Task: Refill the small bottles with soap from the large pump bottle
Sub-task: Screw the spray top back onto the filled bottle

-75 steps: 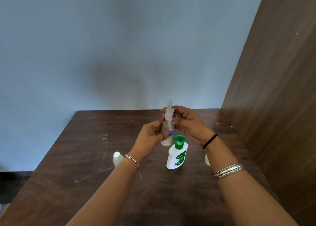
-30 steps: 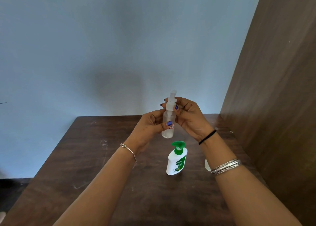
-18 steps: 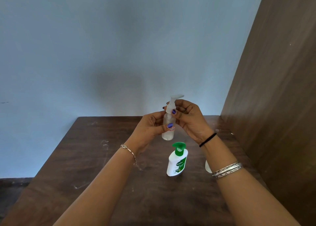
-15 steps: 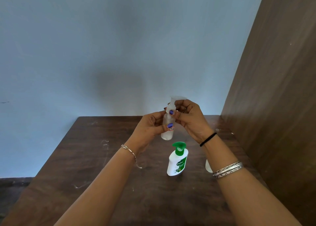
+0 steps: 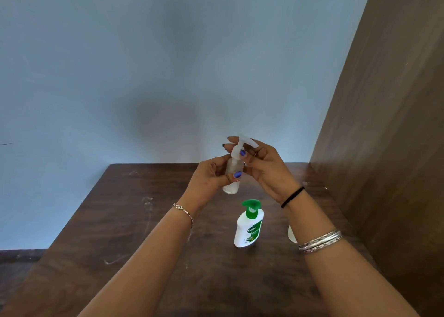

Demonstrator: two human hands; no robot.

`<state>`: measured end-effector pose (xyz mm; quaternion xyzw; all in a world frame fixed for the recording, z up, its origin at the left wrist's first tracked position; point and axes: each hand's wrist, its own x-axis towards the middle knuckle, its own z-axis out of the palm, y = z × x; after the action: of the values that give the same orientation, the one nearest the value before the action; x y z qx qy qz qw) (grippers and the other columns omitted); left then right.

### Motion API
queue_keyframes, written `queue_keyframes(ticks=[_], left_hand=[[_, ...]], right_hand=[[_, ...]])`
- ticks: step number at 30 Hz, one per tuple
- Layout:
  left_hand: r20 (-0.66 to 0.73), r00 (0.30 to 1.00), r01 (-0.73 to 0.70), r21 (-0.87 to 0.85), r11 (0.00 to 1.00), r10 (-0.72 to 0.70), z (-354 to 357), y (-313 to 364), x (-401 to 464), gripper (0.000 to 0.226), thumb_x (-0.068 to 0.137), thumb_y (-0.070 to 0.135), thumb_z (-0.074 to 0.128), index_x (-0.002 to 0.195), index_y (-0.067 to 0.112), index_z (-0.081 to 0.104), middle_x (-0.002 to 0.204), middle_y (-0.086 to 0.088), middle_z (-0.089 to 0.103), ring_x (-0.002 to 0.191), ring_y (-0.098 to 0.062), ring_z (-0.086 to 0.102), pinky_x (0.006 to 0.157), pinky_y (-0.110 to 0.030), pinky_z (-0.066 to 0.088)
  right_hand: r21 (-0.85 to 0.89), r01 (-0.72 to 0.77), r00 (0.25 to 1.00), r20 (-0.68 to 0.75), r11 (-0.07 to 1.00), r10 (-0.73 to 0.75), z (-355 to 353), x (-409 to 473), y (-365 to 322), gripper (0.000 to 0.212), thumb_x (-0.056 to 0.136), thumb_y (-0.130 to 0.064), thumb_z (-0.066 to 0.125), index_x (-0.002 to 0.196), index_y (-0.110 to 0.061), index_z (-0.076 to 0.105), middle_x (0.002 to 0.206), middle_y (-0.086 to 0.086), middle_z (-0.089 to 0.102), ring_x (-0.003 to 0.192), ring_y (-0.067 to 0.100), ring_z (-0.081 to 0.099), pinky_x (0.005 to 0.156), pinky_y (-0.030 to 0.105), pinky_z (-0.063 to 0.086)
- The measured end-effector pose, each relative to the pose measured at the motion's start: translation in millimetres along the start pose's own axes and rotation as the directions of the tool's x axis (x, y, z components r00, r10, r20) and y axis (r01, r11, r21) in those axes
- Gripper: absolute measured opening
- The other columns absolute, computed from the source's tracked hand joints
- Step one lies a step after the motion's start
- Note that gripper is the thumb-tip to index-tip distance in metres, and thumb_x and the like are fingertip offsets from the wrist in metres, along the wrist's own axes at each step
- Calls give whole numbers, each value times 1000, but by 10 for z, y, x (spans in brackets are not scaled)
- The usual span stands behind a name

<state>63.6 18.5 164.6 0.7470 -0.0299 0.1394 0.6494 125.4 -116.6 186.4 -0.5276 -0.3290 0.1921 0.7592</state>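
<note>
1. Left hand (image 5: 208, 175): fingers and thumb curled round the body of the small clear plastic bottle (image 5: 232, 175), held upright above the dark wooden table (image 5: 120, 220). Judged light, stiff, slippery if soapy; hold it at mid-body.
2. Right hand (image 5: 264, 167): thumb and fingertips pinch the bottle's translucent pump top (image 5: 241, 143), the place to twist.
3. White large pump bottle with green pump head (image 5: 248, 224) stands below, apart from the hands.
4. Brown wooden panel (image 5: 384, 148) bounds the right; open room lies leftward.

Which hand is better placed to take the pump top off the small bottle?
Right hand: its fingers already pinch the pump top, while the left hand grips the small bottle body.
</note>
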Motion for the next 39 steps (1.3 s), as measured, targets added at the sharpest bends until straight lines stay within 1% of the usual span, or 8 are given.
queue_keyframes(ticks=[3, 11, 15, 23, 27, 31, 36, 39], left_hand=[[-8, 1000, 15, 1, 1000, -15, 31, -18, -3, 35, 78, 0, 65, 109, 16, 61, 91, 7, 71, 83, 0, 66, 77, -12, 49], [-167, 985, -7, 207, 978, 43, 115, -123, -19, 34, 77, 10, 69, 109, 2, 62, 102, -12, 69, 93, -22, 65, 89, -29, 51], [-238, 963, -42, 333, 942, 127, 201, -136, -18, 27, 76, 12, 71, 100, 4, 64, 86, 2, 64, 78, -9, 59, 68, -5, 43], [-187, 982, -2, 104, 995, 21, 86, -164, -10, 43, 77, 8, 69, 119, 7, 59, 108, -8, 68, 99, -19, 64, 91, -28, 48], [-237, 971, 0, 141, 990, 34, 154, -218, -31, 33, 76, 9, 70, 108, 3, 63, 89, 0, 68, 83, -9, 62, 80, -21, 49], [-290, 955, -5, 165, 986, 54, 213, -295, -55, 13, 75, 7, 71, 82, 1, 62, 49, 19, 53, 52, 2, 47, 54, -8, 33], [-192, 981, 28, 46, 999, -18, 118, -262, -70, 33, 76, 6, 69, 109, 4, 63, 97, -6, 69, 86, -9, 63, 83, -22, 50], [-186, 982, 28, 0, 1000, -27, 148, -275, -102, 34, 77, 3, 68, 110, 7, 62, 104, -8, 69, 95, -13, 64, 87, -23, 50]], right_hand=[[-182, 24, 988, -148, 983, -52, 17, 53, 60, 15, 80, -1, 64, 89, -13, 63, 81, -9, 72, 84, 8, 66, 77, 27, 56], [-547, -32, 926, -331, 837, -181, 105, 98, 87, 35, 68, -12, 82, 66, -22, 48, 68, -5, 52, 65, 3, 52, 65, 12, 45], [-713, -125, 871, -412, 690, -268, 193, 106, 94, 51, 69, -27, 81, 63, -23, 31, 62, -8, 41, 55, 4, 39, 50, 9, 36], [-482, -39, 997, -73, 875, 5, 49, 68, 44, 27, 87, -6, 62, 114, -11, 58, 116, 8, 66, 111, 18, 60, 97, 30, 49], [-542, -69, 963, -255, 837, -87, 80, 90, 140, 18, 75, -10, 76, 80, -21, 62, 93, 3, 69, 91, 17, 64, 91, 36, 51], [-554, -154, 920, -383, 818, -86, 136, 97, 244, 37, 69, -19, 81, 95, -5, 58, 92, 5, 63, 88, 18, 59, 82, 30, 53], [-263, -78, 997, -46, 961, 69, 14, 5, 202, 33, 88, 4, 55, 119, -5, 56, 116, 6, 62, 102, 4, 62, 89, 18, 50], [-257, -56, 986, -164, 965, 14, 55, -11, 259, 29, 81, 7, 62, 104, -11, 63, 103, 7, 67, 88, 0, 66, 82, 17, 52]])
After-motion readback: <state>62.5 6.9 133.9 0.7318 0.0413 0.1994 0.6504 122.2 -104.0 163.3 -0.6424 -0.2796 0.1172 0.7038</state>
